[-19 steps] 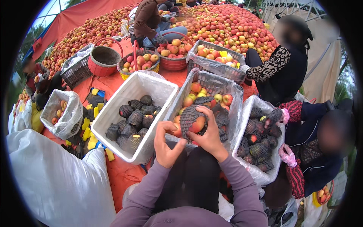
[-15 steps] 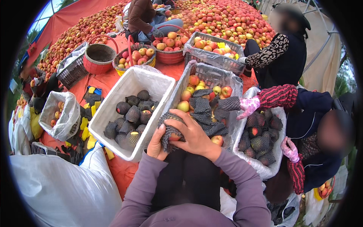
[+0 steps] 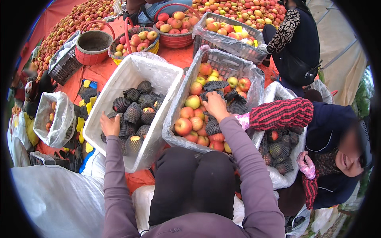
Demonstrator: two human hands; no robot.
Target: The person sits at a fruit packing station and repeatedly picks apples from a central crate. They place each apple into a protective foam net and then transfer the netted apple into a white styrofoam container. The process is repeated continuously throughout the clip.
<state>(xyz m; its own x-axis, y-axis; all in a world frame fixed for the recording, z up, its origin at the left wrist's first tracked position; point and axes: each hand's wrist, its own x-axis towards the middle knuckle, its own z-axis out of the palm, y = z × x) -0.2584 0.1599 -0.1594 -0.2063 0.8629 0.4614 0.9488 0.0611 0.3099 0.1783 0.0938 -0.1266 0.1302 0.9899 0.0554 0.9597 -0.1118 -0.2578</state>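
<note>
My left hand [image 3: 110, 123] is inside the white crate [image 3: 92, 131] at its left side, fingers apart, beside several apples in black foam nets [image 3: 132, 113]. A netted apple lies just past its fingertips. My right hand [image 3: 216, 105] reaches into the grey plastic-lined crate [image 3: 168, 119]. Its fingers curl down on a black foam net [image 3: 204, 96] in a loose pile of nets; the fingertips are partly hidden. Bare red and yellow apples [image 3: 183, 126] lie to the left of that hand.
At the right a co-worker's checked sleeve [image 3: 282, 113] and pink glove [image 3: 243, 120] reach in close to my right forearm. Their lined crate [image 3: 301, 146] holds netted apples. Red baskets [image 3: 174, 39] and a heap of apples stand beyond. A white sack [image 3: 55, 194] lies at my left.
My hands held a netted apple together over my lap; now they are apart. The left has moved into the white crate, the right forward to the nets. The view has shifted slightly.
</note>
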